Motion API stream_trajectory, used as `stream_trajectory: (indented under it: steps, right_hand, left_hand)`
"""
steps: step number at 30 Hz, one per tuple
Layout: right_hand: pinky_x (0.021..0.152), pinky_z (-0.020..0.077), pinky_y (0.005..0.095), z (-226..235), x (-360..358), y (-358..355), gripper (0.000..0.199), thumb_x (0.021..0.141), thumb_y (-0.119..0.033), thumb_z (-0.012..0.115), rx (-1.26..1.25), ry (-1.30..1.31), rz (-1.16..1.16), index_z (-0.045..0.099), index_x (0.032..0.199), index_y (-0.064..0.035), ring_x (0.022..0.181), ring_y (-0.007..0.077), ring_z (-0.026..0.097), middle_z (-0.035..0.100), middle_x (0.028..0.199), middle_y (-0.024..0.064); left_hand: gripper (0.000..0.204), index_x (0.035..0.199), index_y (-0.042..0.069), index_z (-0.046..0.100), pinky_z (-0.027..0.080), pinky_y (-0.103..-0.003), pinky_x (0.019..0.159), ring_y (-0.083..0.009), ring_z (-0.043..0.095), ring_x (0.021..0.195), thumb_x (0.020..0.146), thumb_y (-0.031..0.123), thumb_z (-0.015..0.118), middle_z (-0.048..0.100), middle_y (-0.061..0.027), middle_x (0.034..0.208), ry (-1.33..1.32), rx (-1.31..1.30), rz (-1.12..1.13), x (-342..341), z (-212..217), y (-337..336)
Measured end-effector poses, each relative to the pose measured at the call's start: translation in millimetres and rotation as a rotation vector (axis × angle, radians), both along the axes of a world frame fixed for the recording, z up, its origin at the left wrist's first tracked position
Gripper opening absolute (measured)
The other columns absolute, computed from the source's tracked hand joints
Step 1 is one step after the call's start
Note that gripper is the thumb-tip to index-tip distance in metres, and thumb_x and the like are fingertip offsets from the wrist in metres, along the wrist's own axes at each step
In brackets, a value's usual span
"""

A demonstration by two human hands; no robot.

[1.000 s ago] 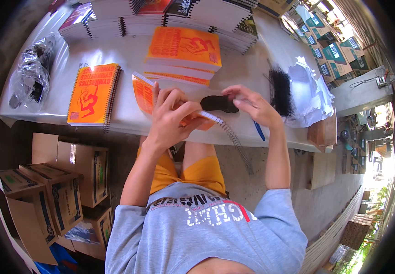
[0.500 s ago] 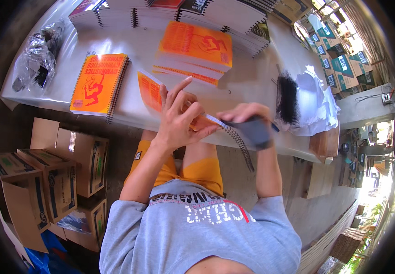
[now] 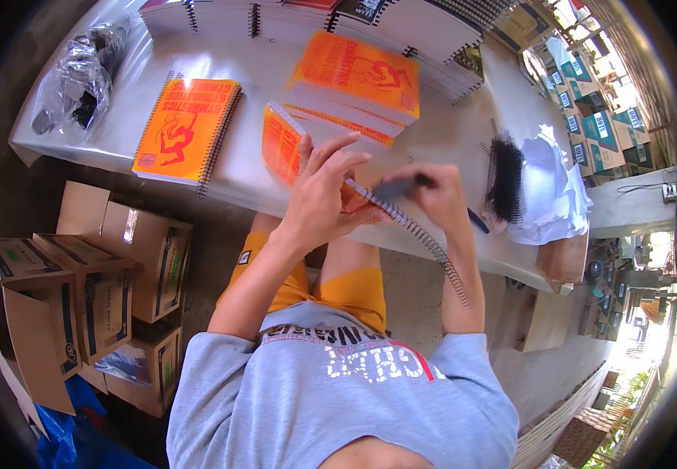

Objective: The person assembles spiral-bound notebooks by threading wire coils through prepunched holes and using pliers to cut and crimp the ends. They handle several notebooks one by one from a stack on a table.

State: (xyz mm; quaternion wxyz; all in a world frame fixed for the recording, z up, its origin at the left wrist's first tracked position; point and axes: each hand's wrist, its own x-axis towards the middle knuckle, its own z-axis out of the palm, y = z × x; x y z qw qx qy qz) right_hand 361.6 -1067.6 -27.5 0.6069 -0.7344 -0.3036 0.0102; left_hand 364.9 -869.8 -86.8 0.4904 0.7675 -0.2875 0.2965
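Observation:
My left hand (image 3: 324, 194) presses on an orange booklet (image 3: 280, 144) at the table's (image 3: 448, 148) near edge, fingers spread over its bound side. A long metal spiral wire (image 3: 424, 242) runs from under that hand, slanting down to the right past the table edge. My right hand (image 3: 436, 195) grips a dark hand tool (image 3: 395, 187), its tip at the wire close to my left fingers. I am seated, with my knees in yellow shorts under the table.
A bound orange notebook (image 3: 186, 129) lies to the left, a stack of orange ones (image 3: 354, 78) behind. Black spiral coils (image 3: 505, 176), crumpled white paper (image 3: 553, 187) and a blue pen (image 3: 477, 221) sit right. Plastic bag (image 3: 80, 82) far left; cardboard boxes (image 3: 96, 266) on the floor.
My right hand with the dark tool dipped down along the spiral wire, then came back up beside my left fingers. My left hand stayed on the orange booklet.

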Motion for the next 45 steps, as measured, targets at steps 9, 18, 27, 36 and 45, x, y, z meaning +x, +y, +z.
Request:
stream_trajectory:
  steps: [9, 18, 27, 36, 45]
  right_hand:
    - [0.075, 0.0525, 0.0299, -15.7, 9.1, 7.0, 0.019, 0.071, 0.008, 0.061, 0.123, 0.133, -0.186, 0.067, 0.089, 0.0045, 0.08, 0.0194, 0.066, 0.068, 0.088, 0.0141]
    - [0.076, 0.0509, 0.0283, -0.9, 17.9, 16.7, 0.014, 0.078, 0.001, 0.056, 0.347, 0.055, 0.185, 0.067, 0.084, 0.0061, 0.084, 0.0198, 0.065, 0.068, 0.087, 0.0163]
    - [0.074, 0.0528, 0.0282, -5.9, 25.1, 0.9, 0.016, 0.075, 0.007, 0.056, -0.468, 0.029, -0.267, 0.068, 0.085, 0.0027, 0.079, 0.0153, 0.066, 0.069, 0.083, 0.0124]
    - [0.072, 0.0517, 0.0272, -5.7, 36.4, 11.3, 0.019, 0.072, 0.0, 0.056, -0.538, 0.074, -0.395, 0.068, 0.087, 0.0036, 0.076, 0.0175, 0.066, 0.068, 0.081, 0.0143]
    - [0.066, 0.0481, 0.0238, 7.7, 33.2, 30.9, 0.025, 0.068, 0.007, 0.059, -0.189, 0.02, -0.173, 0.07, 0.09, -0.0013, 0.069, 0.0081, 0.06, 0.068, 0.077, 0.0073]
  left_hand:
    - [0.064, 0.089, 0.012, 0.058, 0.023, -0.049, 0.098, -0.0281, 0.045, 0.111, 0.046, 0.054, 0.079, 0.05, -0.0067, 0.095, -0.102, 0.183, 0.273, 15.2, 17.5, 34.2]
    - [0.057, 0.06, 0.009, 0.052, 0.035, -0.042, 0.082, -0.0317, 0.041, 0.104, 0.035, 0.049, 0.083, 0.041, -0.0063, 0.086, -0.059, 0.063, 0.246, 23.4, 15.0, 28.7]
    - [0.056, 0.062, 0.007, 0.052, 0.036, -0.047, 0.087, -0.0344, 0.038, 0.108, 0.033, 0.043, 0.084, 0.042, -0.0112, 0.1, -0.113, 0.065, 0.098, 24.2, 12.8, 11.1]
    - [0.066, 0.073, 0.008, 0.052, 0.04, -0.043, 0.084, -0.0325, 0.037, 0.107, 0.035, 0.048, 0.088, 0.033, -0.016, 0.112, 0.124, -0.099, 0.058, 29.4, 6.6, 16.7]
    - [0.079, 0.086, 0.009, 0.045, 0.039, -0.042, 0.083, -0.0307, 0.035, 0.109, 0.031, 0.046, 0.089, 0.032, -0.0144, 0.108, 0.075, -0.185, 0.035, 37.0, -10.5, 19.5]
